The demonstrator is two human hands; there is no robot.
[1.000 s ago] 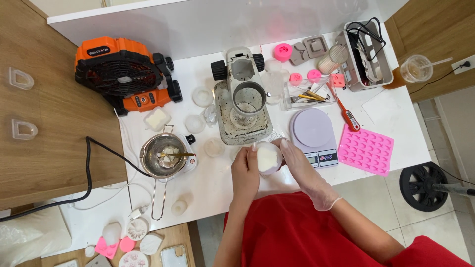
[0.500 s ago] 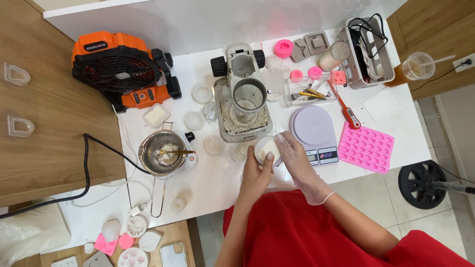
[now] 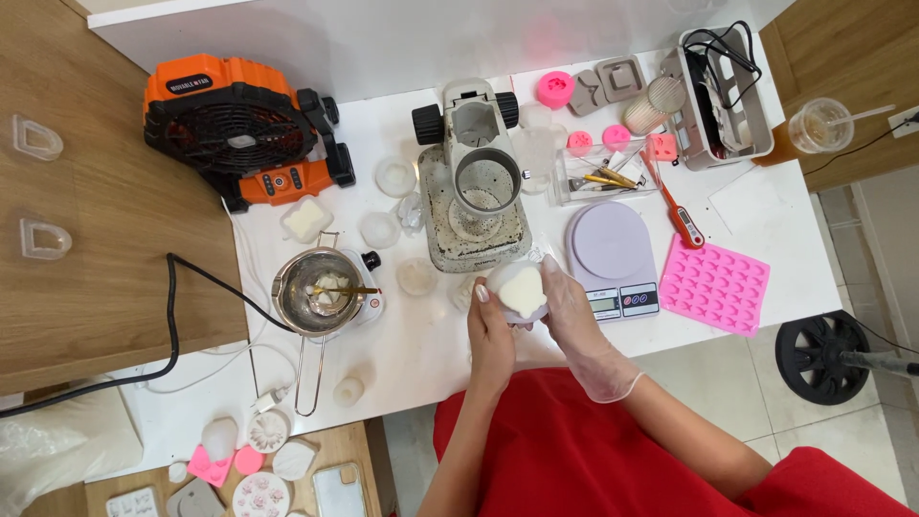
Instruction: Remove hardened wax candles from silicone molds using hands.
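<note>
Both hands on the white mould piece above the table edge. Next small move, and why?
Probably keep both hands on it and peel a little further. The left hand grips the white piece from the side and the gloved right hand cups its other side, so it is held off the white table, beside the scale. Nothing bare lies directly under it except table, so easing it apart there looks safest.

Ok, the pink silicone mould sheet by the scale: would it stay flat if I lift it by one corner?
Probably not. The pink mould sheet looks thin and lies flat on the white table, so it would likely droop when lifted by a corner. It seems light for its size, since it is mostly small cavities. Pushed, it may grip the tabletop more than slide, and it overhangs the table edge slightly.
</note>
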